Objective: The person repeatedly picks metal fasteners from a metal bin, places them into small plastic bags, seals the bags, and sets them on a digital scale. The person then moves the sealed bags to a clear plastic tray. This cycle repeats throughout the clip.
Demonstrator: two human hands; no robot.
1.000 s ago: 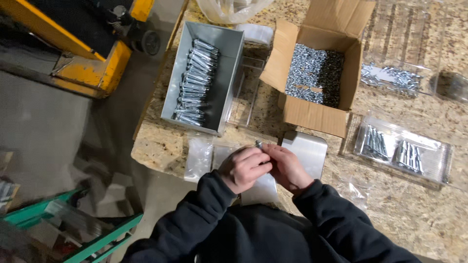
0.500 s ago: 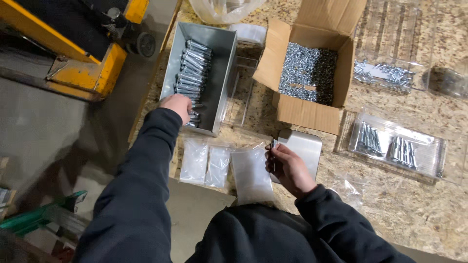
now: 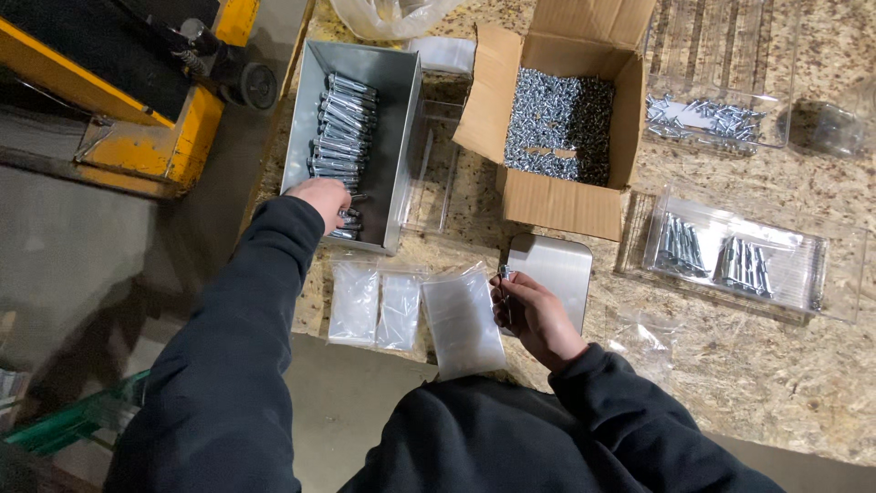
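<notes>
The left hand [image 3: 321,196] reaches into the lower end of a grey metal bin [image 3: 401,137] in the upper middle of the frame. Its fingers curl down among the long silver bolts [image 3: 338,128] lying there, but the pictures do not show whether they have closed on one. The right hand [image 3: 534,315] sits at the lower centre, closed around the top edge of a clear plastic bag [image 3: 463,319], with a small metal piece [image 3: 504,271] sticking up from its grip. The bag hangs over the near edge of the chipboard table [image 3: 730,383].

Just left of that bag, two smaller clear bags [image 3: 376,306] lie flat side by side on the table. Behind the right hand stands a small metal plate [image 3: 557,269] with rounded corners. An open cardboard box [image 3: 566,196] full of small silver screws [image 3: 558,123] sits right of the bin. Further right, a clear tray [image 3: 821,265] holds two bunches of bolts, and another clear tray [image 3: 721,55] in the upper right holds loose screws. A yellow machine [image 3: 173,137] stands on the floor in the upper left.
</notes>
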